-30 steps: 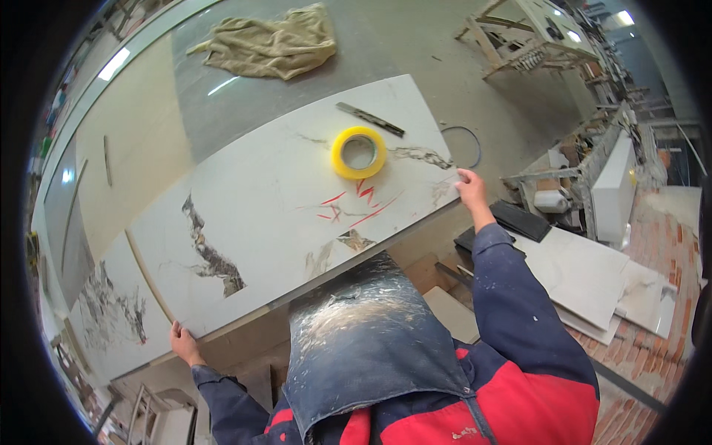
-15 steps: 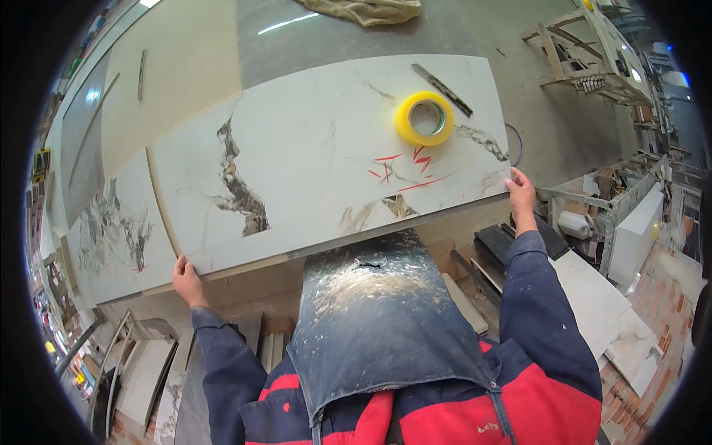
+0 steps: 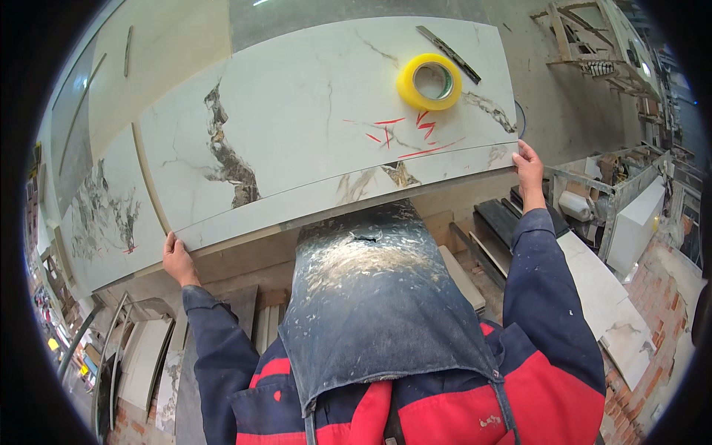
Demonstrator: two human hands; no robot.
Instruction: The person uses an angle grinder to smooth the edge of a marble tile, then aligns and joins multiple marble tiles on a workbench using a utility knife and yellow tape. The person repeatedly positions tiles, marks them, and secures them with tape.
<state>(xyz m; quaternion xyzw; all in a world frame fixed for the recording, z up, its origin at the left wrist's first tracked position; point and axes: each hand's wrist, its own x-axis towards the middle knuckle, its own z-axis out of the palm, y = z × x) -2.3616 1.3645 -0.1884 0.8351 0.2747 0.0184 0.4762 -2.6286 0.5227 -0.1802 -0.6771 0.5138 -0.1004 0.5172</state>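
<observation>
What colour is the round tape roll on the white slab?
Tape roll: yellow, best in head view.

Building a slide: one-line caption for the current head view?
Left hand and right hand grip opposite ends of a narrow strip along a white veined slab bearing a yellow tape roll.

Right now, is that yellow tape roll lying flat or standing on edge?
Lying flat: the yellow tape roll rests on the marbled slab, its hole facing up.

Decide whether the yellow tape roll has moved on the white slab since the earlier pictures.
No: the yellow tape roll keeps its place by red marks on the white slab.
</observation>
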